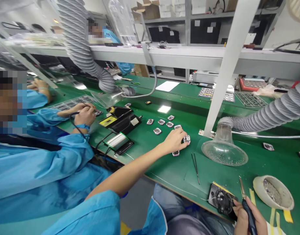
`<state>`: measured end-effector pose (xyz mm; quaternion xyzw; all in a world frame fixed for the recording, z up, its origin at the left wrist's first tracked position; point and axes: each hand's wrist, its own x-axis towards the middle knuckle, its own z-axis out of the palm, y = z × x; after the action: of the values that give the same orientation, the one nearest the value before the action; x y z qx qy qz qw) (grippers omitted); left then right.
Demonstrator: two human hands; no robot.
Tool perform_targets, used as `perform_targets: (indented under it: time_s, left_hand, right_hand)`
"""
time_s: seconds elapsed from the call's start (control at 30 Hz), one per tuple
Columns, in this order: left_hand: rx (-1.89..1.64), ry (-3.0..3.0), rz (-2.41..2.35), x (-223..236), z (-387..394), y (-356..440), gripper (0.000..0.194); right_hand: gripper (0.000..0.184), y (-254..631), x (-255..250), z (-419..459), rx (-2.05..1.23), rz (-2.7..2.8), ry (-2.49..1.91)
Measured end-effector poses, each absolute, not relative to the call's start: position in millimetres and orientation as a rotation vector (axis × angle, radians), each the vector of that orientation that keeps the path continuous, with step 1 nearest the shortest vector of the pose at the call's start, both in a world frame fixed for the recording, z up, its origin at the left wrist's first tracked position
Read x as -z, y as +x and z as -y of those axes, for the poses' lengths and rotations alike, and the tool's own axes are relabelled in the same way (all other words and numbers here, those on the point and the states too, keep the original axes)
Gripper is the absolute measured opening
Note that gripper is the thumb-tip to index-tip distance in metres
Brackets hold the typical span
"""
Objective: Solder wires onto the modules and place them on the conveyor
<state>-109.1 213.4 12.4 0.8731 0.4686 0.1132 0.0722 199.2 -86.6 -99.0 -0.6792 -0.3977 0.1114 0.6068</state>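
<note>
My left hand (174, 141) reaches over the green bench, with its thumb and fingers closed around the edge of a small electronic module (186, 139) with a pale rim. More of these modules lie around it, one partly under the hand and another loose module (157, 131) to the left. At the lower right, my right hand (250, 215) grips a soldering iron (249, 213) by its dark handle, tip pointing up and away. Beside those fingers sits a black fixture (221, 198). Dark tweezers (195, 168) lie between the two hands.
A clear fume hood (224, 153) on a grey hose stands right of the tweezers. A round pale bowl (273, 192) of metallic bits is at the right. A white post (228, 65) rises from the bench. Left, a co-worker's hands (85, 114) work near black solder equipment (122, 122).
</note>
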Motion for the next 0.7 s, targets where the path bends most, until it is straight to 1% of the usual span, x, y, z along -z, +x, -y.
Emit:
perform_targets:
  time_s: [0.13, 0.23, 0.3, 0.37, 0.47, 0.53, 0.63, 0.7]
  left_hand:
    - [-0.539, 2.603, -1.199, -17, -136, -92, 0.035]
    - [-0.633, 2.557, -0.952, -15, -84, -62, 0.039]
    - [-0.567, 2.546, -0.847, -14, -59, -36, 0.040]
    - [-0.423, 2.575, -0.798, -16, -45, -12, 0.038]
    - [-0.164, 2.630, -0.772, -25, -37, 10, 0.036]
    - [-0.056, 2.638, -0.775, -31, -35, 14, 0.035]
    - [-0.012, 2.625, -0.790, -33, -34, 14, 0.035]
    - [-0.039, 2.608, -0.800, -29, -33, 12, 0.036]
  right_hand:
    - [0.053, 197, 94, 91, -0.072, 1.024, -1.544]
    - [0.043, 195, 86, 89, -0.028, 1.075, -1.488]
    - [0.042, 194, 80, 86, -0.013, 1.081, -1.473]
    - [0.042, 194, 73, 85, -0.037, 1.079, -1.464]
    - [0.040, 194, 61, 89, -0.056, 1.093, -1.448]
    - [0.038, 194, 53, 97, -0.013, 1.115, -1.472]
    - [0.036, 199, 46, 112, 0.158, 1.149, -1.552]
    - [0.040, 208, 47, 121, 0.261, 1.139, -1.605]
